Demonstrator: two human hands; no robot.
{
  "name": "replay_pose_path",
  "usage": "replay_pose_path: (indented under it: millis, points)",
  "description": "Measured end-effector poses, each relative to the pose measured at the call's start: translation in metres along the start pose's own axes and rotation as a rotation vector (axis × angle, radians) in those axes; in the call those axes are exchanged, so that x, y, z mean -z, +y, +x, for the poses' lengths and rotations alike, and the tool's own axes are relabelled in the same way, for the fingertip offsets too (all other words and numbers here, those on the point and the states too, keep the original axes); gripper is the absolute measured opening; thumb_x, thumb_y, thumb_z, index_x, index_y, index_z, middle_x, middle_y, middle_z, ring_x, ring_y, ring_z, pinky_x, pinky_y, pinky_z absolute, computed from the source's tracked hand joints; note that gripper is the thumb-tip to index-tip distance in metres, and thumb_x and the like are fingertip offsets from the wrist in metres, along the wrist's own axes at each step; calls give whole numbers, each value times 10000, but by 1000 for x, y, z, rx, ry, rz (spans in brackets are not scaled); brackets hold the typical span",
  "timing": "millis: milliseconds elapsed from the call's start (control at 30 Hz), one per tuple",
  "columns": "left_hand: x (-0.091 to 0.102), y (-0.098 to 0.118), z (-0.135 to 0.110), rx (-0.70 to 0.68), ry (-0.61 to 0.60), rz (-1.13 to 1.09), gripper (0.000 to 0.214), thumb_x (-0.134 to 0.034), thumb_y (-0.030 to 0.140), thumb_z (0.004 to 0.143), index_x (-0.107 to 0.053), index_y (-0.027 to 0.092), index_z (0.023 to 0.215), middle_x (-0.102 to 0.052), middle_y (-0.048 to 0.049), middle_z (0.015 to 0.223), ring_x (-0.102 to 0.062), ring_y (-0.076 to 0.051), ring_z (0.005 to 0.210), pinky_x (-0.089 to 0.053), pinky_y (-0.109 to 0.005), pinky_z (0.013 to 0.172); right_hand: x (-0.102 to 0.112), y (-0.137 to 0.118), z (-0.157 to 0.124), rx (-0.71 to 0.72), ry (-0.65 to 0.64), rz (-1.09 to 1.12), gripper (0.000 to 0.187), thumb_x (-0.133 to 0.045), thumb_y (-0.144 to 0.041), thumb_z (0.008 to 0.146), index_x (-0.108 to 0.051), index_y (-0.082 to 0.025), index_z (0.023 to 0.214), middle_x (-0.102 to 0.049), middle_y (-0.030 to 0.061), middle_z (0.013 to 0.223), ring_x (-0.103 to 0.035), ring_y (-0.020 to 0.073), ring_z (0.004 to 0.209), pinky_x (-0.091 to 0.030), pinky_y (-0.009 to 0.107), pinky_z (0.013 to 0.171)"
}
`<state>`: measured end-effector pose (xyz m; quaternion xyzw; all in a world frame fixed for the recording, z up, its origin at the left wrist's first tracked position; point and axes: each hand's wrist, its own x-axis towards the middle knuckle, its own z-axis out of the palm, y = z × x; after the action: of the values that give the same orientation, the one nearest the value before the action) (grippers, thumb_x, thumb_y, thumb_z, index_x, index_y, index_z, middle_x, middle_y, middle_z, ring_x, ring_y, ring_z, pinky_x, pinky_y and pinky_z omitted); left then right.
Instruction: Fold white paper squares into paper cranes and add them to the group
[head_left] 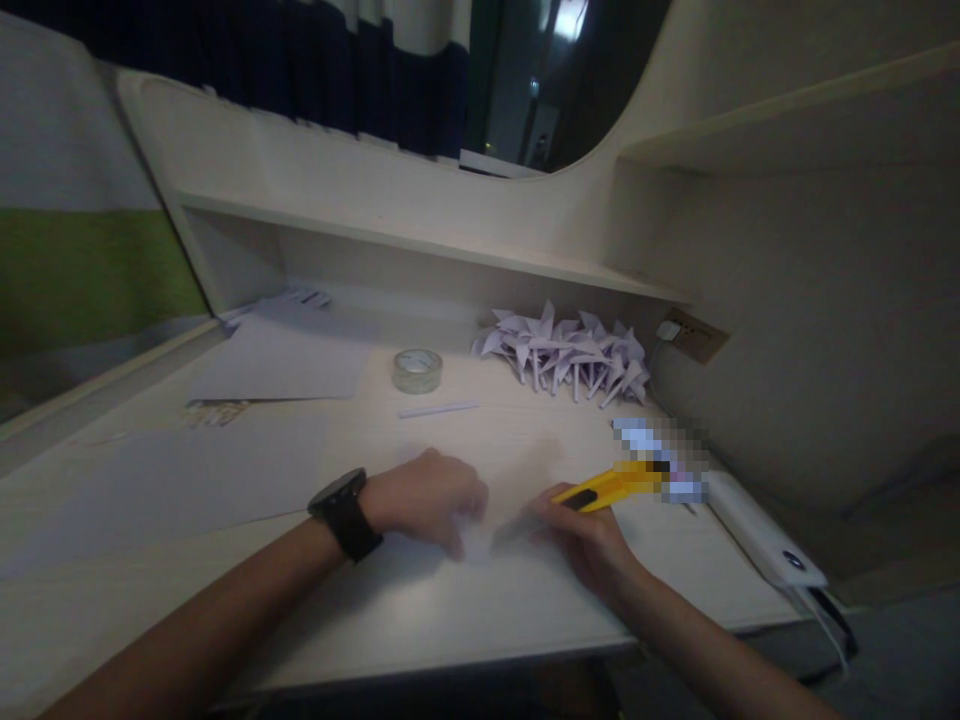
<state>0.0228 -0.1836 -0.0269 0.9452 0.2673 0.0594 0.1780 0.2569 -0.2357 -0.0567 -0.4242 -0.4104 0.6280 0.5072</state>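
Observation:
My left hand (431,500), with a black watch (345,513) on its wrist, rests on the pale desk (450,610) with fingers curled onto a small white piece of paper (480,540). My right hand (581,535) pinches the other side of that paper. The paper and fingertips are blurred. A yellow utility knife (607,485) lies just behind my right hand, touching or nearly touching it.
A pile of folded white paper cranes (566,355) sits at the back right. A tape roll (417,370), a thin paper strip (437,409) and white sheets (285,360) lie farther back. A white power bank (757,530) with a cable lies at the right edge.

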Motion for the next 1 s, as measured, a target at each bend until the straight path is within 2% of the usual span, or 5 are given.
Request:
replay_pose_path:
  millis: [167,333,467,733,1000]
  points:
    - [-6,-8,0,48,-21,-99,232,-811,318,630,-694,204,795,-669,-15,820,-593,-186,768,-383,-268,673,-2,4,2,26,-18,-21,227,-847,-274,569,-690,-143,669,-701,46,672,-640,159,585,-560,251,518]
    - [-11,-19,-3,26,51,-268,181,-752,228,693,-700,208,865,-688,-5,835,-606,-166,753,-392,-250,663,-6,3,13,194,-66,-150,242,-817,-351,627,-690,-161,703,-699,38,668,-646,173,600,-551,287,576]
    - [-16,-24,-3,-17,128,-253,149,-717,226,743,-720,217,892,-695,-19,853,-616,-177,802,-406,-267,729,-4,2,24,313,-106,-305,210,-793,-347,673,-708,-167,737,-706,41,682,-647,170,633,-530,272,601]
    - [-21,-26,-2,-10,147,-340,119,-663,231,805,-743,208,889,-721,-21,816,-643,-147,734,-431,-237,702,-3,9,24,290,-39,-213,206,-793,-359,668,-701,-184,727,-711,30,698,-644,170,613,-523,277,586]
    - [-22,-25,-2,-22,167,-290,121,-670,246,805,-752,225,891,-707,-24,804,-627,-155,746,-422,-249,713,-7,9,21,334,-13,-287,239,-785,-391,674,-701,-174,726,-721,58,717,-656,190,628,-543,294,585]
